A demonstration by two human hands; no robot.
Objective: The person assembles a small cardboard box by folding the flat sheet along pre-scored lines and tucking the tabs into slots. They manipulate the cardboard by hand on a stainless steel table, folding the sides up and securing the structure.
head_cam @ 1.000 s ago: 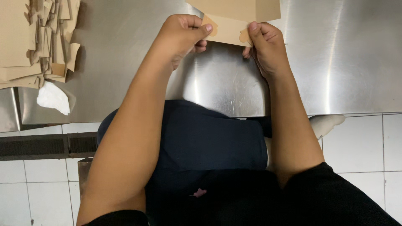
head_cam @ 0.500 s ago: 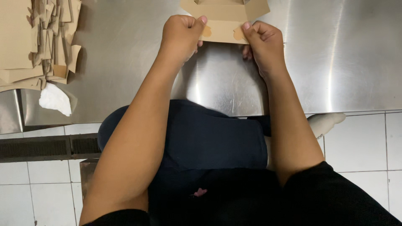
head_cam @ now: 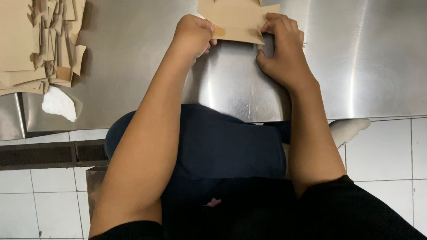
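Cardboard blank [head_cam: 235,20], flat and brown, lies at the far edge of the steel table [head_cam: 364,58], partly cut off by the top of the view; the left hand [head_cam: 193,35] pinches its near-left corner, fingers curled onto the flap; the right hand [head_cam: 282,49] presses its right edge, fingertips on the card and thumb on the steel. Folding well likely calls for even pressure along the crease with both hands holding the sheet square; no container shows; a stack of like cardboard blanks [head_cam: 40,42] sits well apart at the left, a crumpled white cloth [head_cam: 58,103] just beside it.
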